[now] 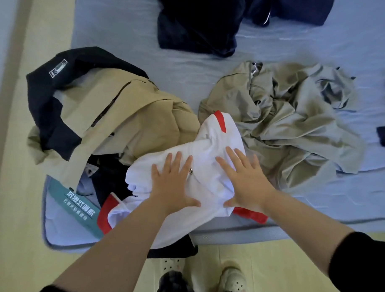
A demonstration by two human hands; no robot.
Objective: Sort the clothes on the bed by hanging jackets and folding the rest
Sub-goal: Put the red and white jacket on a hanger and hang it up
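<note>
1. Bed [117, 28] carries one dark pile [200, 25], far.
2. One white-and-red garment [211, 140], near edge, between one beige jacket [125, 117] (left) and one olive garment [291, 120] (right).
3. Left hand [173, 181] and right hand [247, 181] press it flat, fingers straight.

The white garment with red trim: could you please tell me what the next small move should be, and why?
Probably spread it flat by sliding both hands outward. The left hand and right hand press open-palmed on the white garment, which lies bunched and creased. A zipper pull shows between them, so flattening should reveal whether it is a jacket to hang.
</note>
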